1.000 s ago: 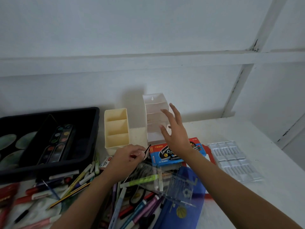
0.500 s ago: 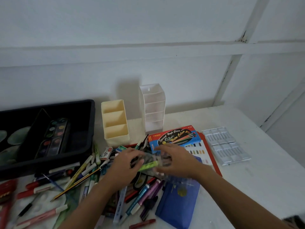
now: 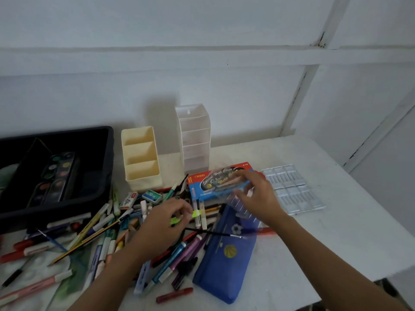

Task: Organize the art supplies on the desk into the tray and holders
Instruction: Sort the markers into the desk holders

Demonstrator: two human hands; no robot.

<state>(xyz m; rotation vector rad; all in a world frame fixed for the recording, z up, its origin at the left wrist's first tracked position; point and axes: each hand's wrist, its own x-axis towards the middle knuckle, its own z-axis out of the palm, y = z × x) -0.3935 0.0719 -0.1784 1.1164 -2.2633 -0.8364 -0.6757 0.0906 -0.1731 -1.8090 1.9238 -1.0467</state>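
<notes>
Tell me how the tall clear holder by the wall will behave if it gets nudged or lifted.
The tall clear holder would likely tip if pushed high up: it stands upright and is narrow for its height. It is probably light, since its thin see-through compartments look empty. Its smooth, rigid-looking walls may feel slippery.

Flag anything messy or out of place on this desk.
Pens and markers lie in a crisscrossed heap on the desk, while the cream holder and clear holder behind them look empty. A red marker lies apart near the front edge.
</notes>
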